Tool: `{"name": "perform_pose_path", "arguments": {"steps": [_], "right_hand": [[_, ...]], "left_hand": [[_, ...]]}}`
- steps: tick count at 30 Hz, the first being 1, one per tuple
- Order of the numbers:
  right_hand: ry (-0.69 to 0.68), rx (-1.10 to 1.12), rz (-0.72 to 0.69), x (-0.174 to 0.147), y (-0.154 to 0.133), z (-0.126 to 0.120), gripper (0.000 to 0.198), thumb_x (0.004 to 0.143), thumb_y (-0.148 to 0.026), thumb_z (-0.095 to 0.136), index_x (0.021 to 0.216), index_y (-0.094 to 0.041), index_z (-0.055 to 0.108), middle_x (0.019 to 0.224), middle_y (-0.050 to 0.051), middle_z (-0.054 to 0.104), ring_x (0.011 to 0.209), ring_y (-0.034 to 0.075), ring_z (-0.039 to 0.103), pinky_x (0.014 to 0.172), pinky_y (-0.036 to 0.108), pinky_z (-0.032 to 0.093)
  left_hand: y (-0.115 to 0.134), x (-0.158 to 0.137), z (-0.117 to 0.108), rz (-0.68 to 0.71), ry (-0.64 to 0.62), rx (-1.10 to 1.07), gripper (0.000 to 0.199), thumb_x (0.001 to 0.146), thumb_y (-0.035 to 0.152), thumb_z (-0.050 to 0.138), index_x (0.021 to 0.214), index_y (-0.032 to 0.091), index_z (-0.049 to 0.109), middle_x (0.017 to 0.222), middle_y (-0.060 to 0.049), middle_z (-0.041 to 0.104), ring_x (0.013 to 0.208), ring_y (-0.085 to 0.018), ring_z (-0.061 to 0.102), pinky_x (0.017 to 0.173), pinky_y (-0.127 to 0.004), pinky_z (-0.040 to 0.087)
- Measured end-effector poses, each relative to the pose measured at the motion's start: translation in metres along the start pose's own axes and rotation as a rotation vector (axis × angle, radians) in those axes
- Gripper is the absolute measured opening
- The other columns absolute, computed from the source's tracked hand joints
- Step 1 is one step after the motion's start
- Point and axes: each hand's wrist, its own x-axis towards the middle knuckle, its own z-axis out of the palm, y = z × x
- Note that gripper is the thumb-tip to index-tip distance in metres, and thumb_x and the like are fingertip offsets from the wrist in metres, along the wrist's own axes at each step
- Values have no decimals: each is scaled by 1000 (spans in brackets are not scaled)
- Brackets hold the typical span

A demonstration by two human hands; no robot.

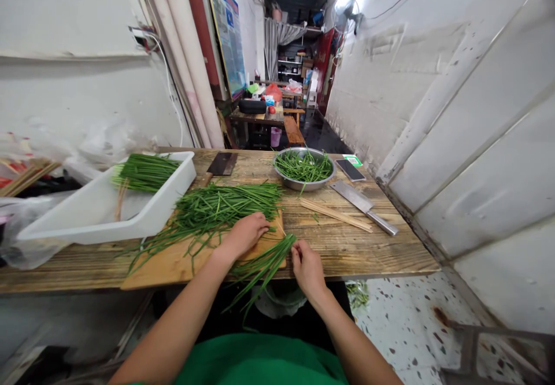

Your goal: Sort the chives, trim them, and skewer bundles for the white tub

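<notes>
In the head view, the right hand [309,266] pinched the thick end of a small bunch [266,261] of long green stalks between thumb and fingers. The bunch lay over the near edge of the chopping board [173,258], and its loose tips hung down past the counter [373,252]. The left hand [247,234] was over the board, just beside the big green pile [225,203], with its fingers close together. A bit of green showed at its fingertips, but I cannot tell if they gripped it. A thin stick [281,225] showed between the two hands, by the held end of the bunch. I could not see if it went through the stalks.

To do this well, I think the right hand needed a snug but soft pinch, because thin stalks can bend and squash. Lining up the ends would help them stay neat. Fingertips were best kept off the stick's point. The hanging tips could slip and pull the bunch down, so more of it was better laid on the board.

More thin sticks [336,216] lay to the right of the board, near a big knife [355,197]. Behind them stood a metal bowl [299,186] of greens. At the left, a white tray [169,200] held another green bundle [147,171].
</notes>
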Motion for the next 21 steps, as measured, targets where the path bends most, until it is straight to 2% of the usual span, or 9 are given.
{"name": "perform_pose_path", "arguments": {"steps": [4, 9, 15, 18, 21], "right_hand": [[1, -23, 0, -2, 1, -1, 18, 82, -19, 35, 78, -19, 53, 62, 1, 59, 56, 14, 56, 55, 21, 36], [-6, -36, 6, -3, 2, -1, 18, 82, -20, 36, 80, -19, 54, 64, 1, 60, 58, 15, 57, 55, 21, 36], [-12, -33, 6, -2, 3, -1, 18, 82, -20, 37, 79, -19, 54, 64, 2, 61, 58, 15, 58, 55, 21, 37], [-13, -28, 7, -2, 3, -2, 18, 82, -20, 37, 79, -19, 54, 64, 2, 61, 58, 15, 58, 56, 21, 37], [-12, -20, 0, -2, 3, -2, 18, 81, -19, 36, 79, -19, 54, 64, 1, 61, 58, 15, 58, 56, 21, 37]], "left_hand": [[2, 2, 2, 4, -23, 15, 18, 79, 20, 50, 84, 19, 66, 82, -6, 60, 78, -16, 52, 74, -26, 40], [-2, 4, 3, -28, 47, 45, 21, 81, 20, 45, 86, 16, 65, 84, -7, 61, 81, -17, 53, 77, -26, 40], [-5, 11, 3, 5, -55, 151, 18, 78, 16, 46, 74, 16, 63, 76, -6, 59, 71, -16, 53, 68, -24, 39], [0, 12, 1, -52, -17, 180, 19, 80, 20, 42, 73, 15, 59, 72, -6, 58, 67, -15, 53, 66, -25, 38], [5, 10, 0, -89, 44, 90, 17, 81, 21, 40, 77, 16, 56, 70, -4, 57, 63, -14, 51, 62, -25, 37]]}}
